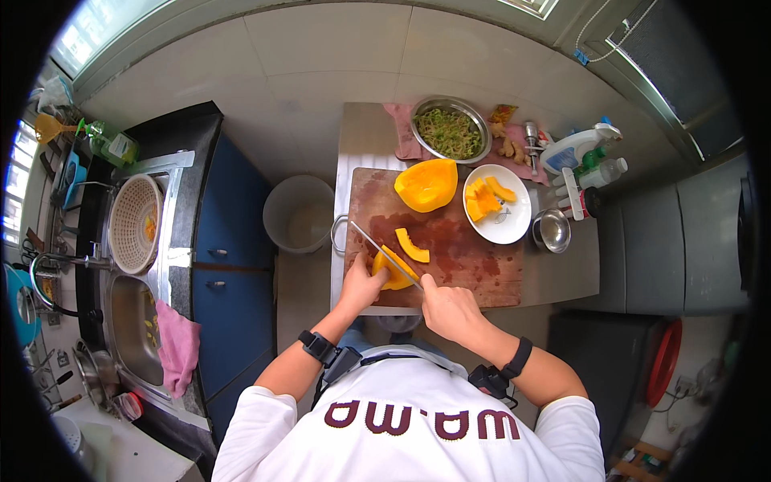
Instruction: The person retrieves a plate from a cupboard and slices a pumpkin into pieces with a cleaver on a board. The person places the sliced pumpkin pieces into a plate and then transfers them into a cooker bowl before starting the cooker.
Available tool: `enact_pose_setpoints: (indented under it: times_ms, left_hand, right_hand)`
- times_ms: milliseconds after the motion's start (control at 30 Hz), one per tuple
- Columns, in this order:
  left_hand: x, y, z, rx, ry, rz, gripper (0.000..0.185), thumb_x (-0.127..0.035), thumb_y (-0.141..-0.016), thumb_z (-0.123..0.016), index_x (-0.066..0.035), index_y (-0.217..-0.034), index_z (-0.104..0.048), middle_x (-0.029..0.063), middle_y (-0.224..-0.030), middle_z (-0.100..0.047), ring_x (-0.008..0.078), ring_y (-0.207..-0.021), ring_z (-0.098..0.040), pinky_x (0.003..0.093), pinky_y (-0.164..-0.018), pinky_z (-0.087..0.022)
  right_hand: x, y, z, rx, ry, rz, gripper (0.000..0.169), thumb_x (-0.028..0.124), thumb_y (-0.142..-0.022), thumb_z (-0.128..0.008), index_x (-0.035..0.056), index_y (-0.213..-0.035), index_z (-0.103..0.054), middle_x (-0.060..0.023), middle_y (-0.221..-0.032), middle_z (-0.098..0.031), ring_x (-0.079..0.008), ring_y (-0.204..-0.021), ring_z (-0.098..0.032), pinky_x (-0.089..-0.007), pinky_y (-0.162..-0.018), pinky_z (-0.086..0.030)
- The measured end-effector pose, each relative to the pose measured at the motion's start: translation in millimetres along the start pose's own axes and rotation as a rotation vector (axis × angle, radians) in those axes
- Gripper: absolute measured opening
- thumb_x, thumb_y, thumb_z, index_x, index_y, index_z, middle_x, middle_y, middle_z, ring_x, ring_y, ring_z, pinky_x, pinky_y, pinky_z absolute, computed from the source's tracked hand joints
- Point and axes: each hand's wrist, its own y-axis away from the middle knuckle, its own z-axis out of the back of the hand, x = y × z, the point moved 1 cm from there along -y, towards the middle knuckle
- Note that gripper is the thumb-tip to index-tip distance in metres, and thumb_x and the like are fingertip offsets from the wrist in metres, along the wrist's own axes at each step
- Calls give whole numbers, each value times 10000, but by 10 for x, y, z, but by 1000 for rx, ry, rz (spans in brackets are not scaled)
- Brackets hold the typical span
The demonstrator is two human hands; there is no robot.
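Observation:
My right hand (450, 308) grips the handle end of a kitchen knife (385, 253), whose blade slants up and left across a piece of peeled pumpkin (390, 278). With my left hand (361, 284) I hold that piece against the wooden cutting board (482, 277); my fingers partly cover it. A curved pumpkin slice (412, 246) lies just beyond the blade. Farther back on the board rests a large hollowed pumpkin chunk (426, 185). To its right, a white plate (512, 230) carries several cut pumpkin pieces (483, 200).
A steel bowl of sprouts (452, 132) stands behind the board, near ginger (512, 149). A small metal bowl (551, 231) and a spray bottle (572, 149) are at right. Left of the table are a white bucket (295, 235) and a sink (129, 337) with a plastic basket (134, 232).

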Motion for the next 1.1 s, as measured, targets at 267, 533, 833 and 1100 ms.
enact_pose_setpoints:
  times_ms: [267,533,833,1100]
  left_hand:
    - [-4,-14,-14,-14,53,-10,387,-229,-843,-627,56,-1058,-479,154,-832,-626,167,-453,-570,278,-427,-457]
    - [175,81,-64,50,76,21,353,-255,-916,-537,68,-1028,-448,116,-643,-581,171,-410,-538,296,-396,-427]
    - [245,43,-156,-15,91,18,338,-280,-918,-532,40,-1007,-468,105,-638,-578,175,-428,-537,310,-403,-414]
    - [438,-87,-198,-95,-95,-55,424,-333,-904,-529,68,-1042,-501,261,-839,-641,362,-740,-654,424,-683,-501]
  right_hand:
    - [-40,-50,-73,-19,-8,-26,138,95,-857,-518,5,-917,-433,-225,-608,-597,-416,-589,-613,-513,-553,-478]
    - [24,-118,-46,-4,18,-12,151,90,-842,-527,-3,-941,-460,-214,-622,-618,-408,-594,-629,-496,-563,-500]
    - [-177,-217,-73,-60,0,17,179,119,-862,-528,17,-1000,-481,-212,-649,-635,-384,-618,-647,-488,-565,-507]
    - [80,-5,181,16,-1,-4,165,96,-853,-520,4,-978,-464,-217,-641,-625,-400,-619,-641,-488,-578,-512]
